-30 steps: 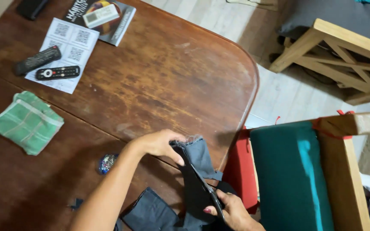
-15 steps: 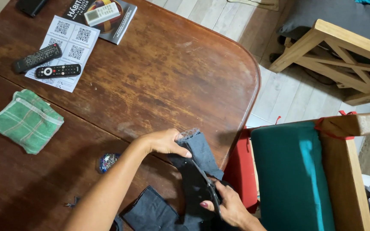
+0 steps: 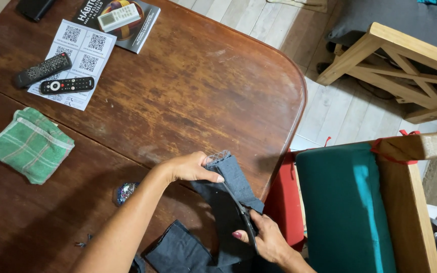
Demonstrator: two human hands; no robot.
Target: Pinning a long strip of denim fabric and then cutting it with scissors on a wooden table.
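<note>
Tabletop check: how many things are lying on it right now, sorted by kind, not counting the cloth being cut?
Remotes: 3 (two black, one white)
Printed paper items: 2 (white sheet, magazine)
Green checked cloth: 1
Small glittery round object: 1
Total: 7

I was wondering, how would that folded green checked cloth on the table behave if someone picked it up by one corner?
The green checked cloth looks like thin woven fabric, so it would probably hang limp and unfold. It seems light for its size. Lying flat on the wooden table, it would likely slide or bunch, not roll.
</note>
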